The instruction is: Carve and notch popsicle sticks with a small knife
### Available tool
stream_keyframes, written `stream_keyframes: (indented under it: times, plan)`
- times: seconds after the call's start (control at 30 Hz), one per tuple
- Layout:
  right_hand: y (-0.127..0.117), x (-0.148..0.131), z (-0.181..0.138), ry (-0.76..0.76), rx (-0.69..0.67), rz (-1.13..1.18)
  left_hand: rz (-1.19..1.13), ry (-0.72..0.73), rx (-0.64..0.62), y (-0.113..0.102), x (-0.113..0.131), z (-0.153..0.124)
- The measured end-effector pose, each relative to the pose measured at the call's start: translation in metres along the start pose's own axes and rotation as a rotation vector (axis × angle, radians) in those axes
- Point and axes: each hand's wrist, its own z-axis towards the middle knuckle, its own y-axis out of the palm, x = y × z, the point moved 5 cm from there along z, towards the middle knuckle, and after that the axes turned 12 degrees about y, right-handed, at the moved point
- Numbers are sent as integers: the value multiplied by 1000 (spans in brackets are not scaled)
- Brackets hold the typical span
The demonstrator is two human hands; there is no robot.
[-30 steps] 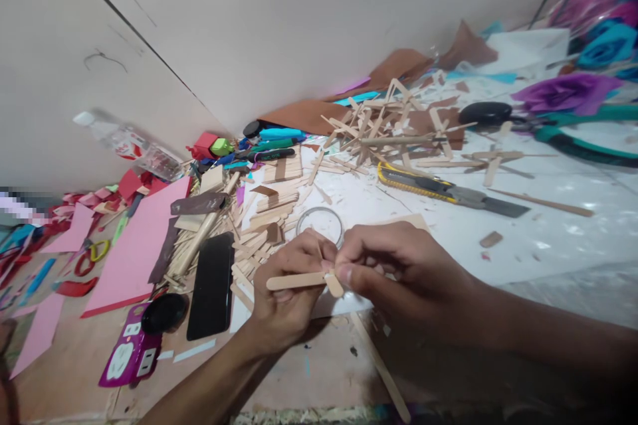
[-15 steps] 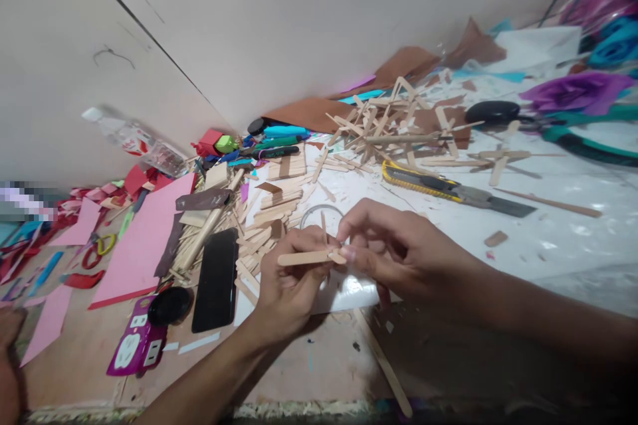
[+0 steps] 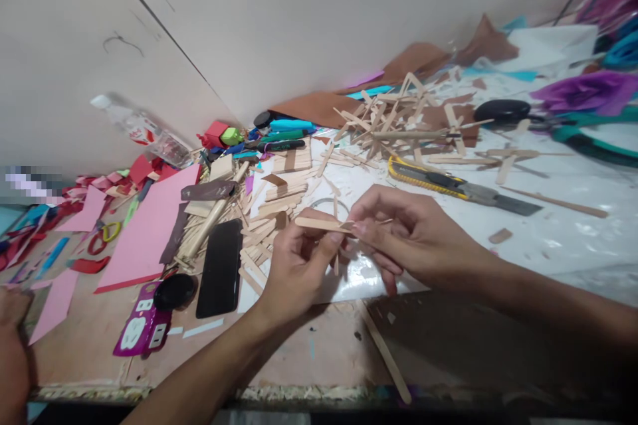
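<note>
craft stick (image 3: 319, 223) | between both hands | left hand (image 3: 298, 265) pinches it | right hand (image 3: 409, 236) grips end

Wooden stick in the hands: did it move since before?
Yes. The left hand and right hand carried the wooden stick up and farther from the body, so they now partly hide the clear ring. Nothing was let go: both hands pinch the stick as before. The phone and yellow knife lie where they were.

One phone (image 3: 219, 269), one utility knife (image 3: 434, 179), one bottle (image 3: 144, 133), one power strip (image 3: 139, 329), craft sticks (image 3: 319, 223) beyond counting.
</note>
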Motion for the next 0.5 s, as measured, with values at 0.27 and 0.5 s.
stream_keyframes:
  times: [0.27, 0.5]
  plan:
    - [-2, 8, 1, 43, 19, -63, -140, -91, 48, 2, -9, -3]
    - [-5, 9, -2, -15, 15, -278, -171, -129, 42, 3, -6, -4]
